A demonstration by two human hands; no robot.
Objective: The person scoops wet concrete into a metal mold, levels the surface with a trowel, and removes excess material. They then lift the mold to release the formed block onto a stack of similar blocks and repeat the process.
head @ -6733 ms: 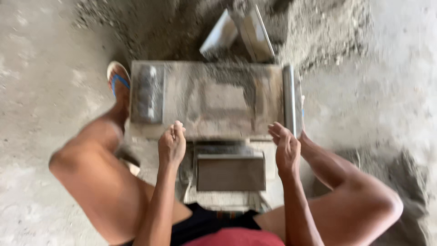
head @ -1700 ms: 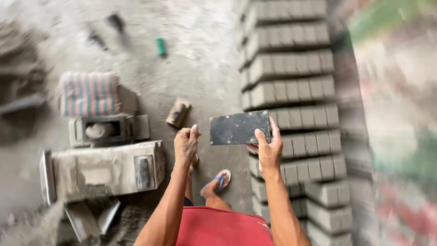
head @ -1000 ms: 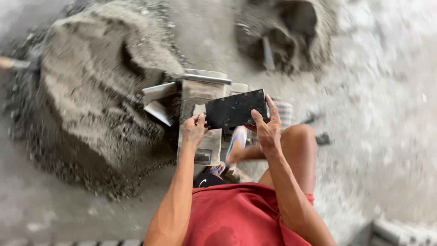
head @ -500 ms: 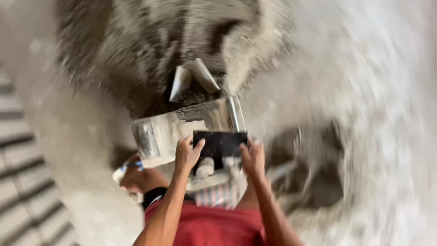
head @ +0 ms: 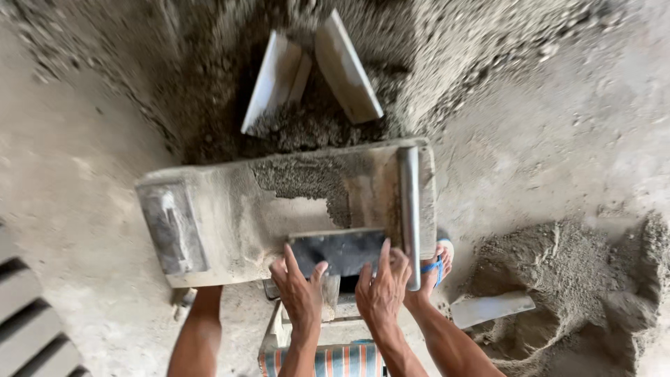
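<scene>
A dark rectangular metal plate (head: 340, 251) is lying flat in the opening of a grey, cement-caked block mould (head: 230, 209), at the near edge of the mould's top. The left hand (head: 300, 293) is spreading its fingers over the plate's near left corner, and the right hand (head: 382, 290) is pressing fingertips on its near right edge. Both hands are open and flat, pushing rather than clasping. A metal bar (head: 410, 209) is running down the mould's right side, just beside the right hand.

To seat the plate well, it looks wise to be keeping it level, pressing evenly with both hands so no corner is jamming against the mould walls.

Beyond the mould, two pale flat boards (head: 307, 73) are leaning in a heap of damp grey mix (head: 419, 63). A foot in a blue sandal (head: 436, 265) is resting at the right, a pale trowel-like blade (head: 492, 308) near it. A striped cloth seat (head: 335, 359) is showing below the hands.
</scene>
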